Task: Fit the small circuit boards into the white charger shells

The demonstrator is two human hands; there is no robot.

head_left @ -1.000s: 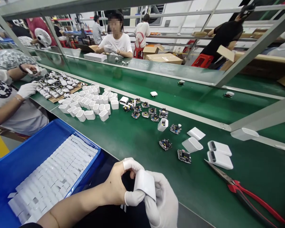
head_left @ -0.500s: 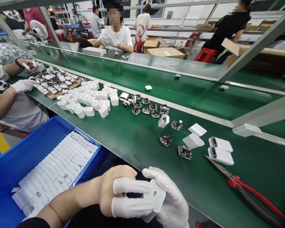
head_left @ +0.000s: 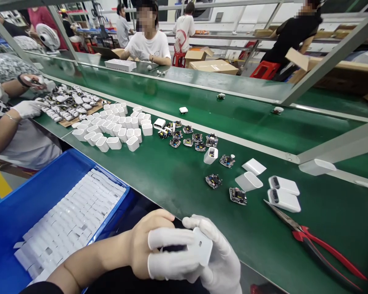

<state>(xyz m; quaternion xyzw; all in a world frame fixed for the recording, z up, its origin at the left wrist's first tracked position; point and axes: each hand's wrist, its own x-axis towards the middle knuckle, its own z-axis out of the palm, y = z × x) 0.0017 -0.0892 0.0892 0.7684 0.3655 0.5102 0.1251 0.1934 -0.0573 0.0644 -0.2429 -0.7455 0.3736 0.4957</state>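
A white charger [head_left: 205,246] with a small port slot in its end face is held between both my hands, low in the head view. My left hand [head_left: 155,247], with white covers on some fingers, is closed on its near side. My right hand [head_left: 222,257], in a white glove, wraps around the other side and cups it. Much of the charger's body is hidden by fingers. Beyond my hands, loose circuit boards [head_left: 238,196] lie on the green bench [head_left: 171,179]. An open white case [head_left: 249,181] lies near them.
Red-handled pliers [head_left: 303,234] lie at right beside two white chargers [head_left: 285,200]. A blue bin [head_left: 72,157] with stacked white pieces stands at left. Many white cases [head_left: 113,130] are grouped on the bench. A co-worker's gloved hand [head_left: 27,109] is far left. A metal frame post [head_left: 328,53] slants at right.
The small white pieces on the far green belt have moved left. My hands still hold the charger and have shifted only slightly, with the charger's end face turned a little.
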